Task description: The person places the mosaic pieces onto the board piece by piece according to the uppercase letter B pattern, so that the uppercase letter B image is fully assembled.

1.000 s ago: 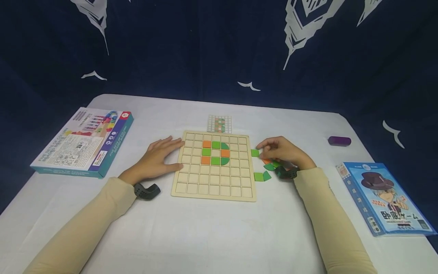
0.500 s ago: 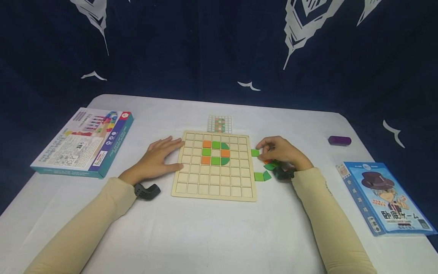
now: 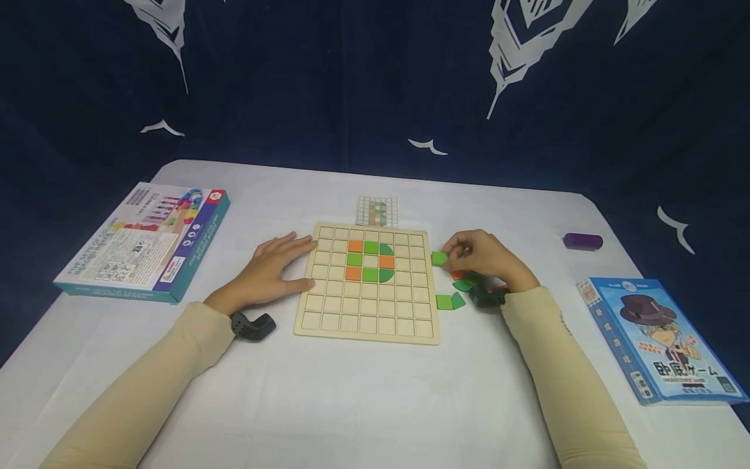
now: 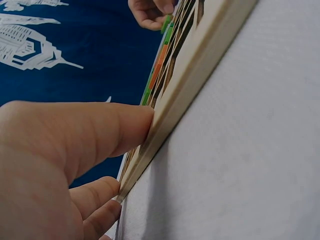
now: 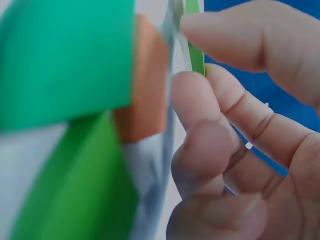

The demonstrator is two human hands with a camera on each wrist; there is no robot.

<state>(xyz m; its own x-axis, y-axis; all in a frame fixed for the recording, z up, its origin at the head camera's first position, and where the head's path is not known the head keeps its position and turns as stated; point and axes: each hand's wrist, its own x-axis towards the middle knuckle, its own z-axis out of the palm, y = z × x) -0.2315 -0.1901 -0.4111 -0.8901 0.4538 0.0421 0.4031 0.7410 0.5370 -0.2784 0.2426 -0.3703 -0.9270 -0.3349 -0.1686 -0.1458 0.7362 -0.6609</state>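
Observation:
My left hand [image 3: 266, 273] lies along the left edge of a wooden grid board [image 3: 375, 319], with thumb and fingertips right at its side in the left wrist view. Orange, light green and dark green tiles sit in the board's upper middle cells, around one bare cell. Just off the board's right edge, my right hand [image 3: 483, 254] pinches a light green square tile [image 3: 439, 258] between thumb and index finger. In the right wrist view this tile [image 5: 196, 55] shows edge-on, its far part hidden. Loose tiles, among them a dark green one [image 3: 462, 285], lie beneath that hand, partly covered.
A small pattern card [image 3: 377, 212] lies beyond the board. Near the board's right edge are a green square tile [image 3: 444, 302] and a darker green piece [image 3: 458, 300]. A boxed set [image 3: 140, 241] is at left; a blue box [image 3: 662, 339] and purple object [image 3: 583, 241] are at right.
The light green square tile that lay flat beside the board is now tilted up in my right hand's pinch. My left hand has stayed at the board's edge.

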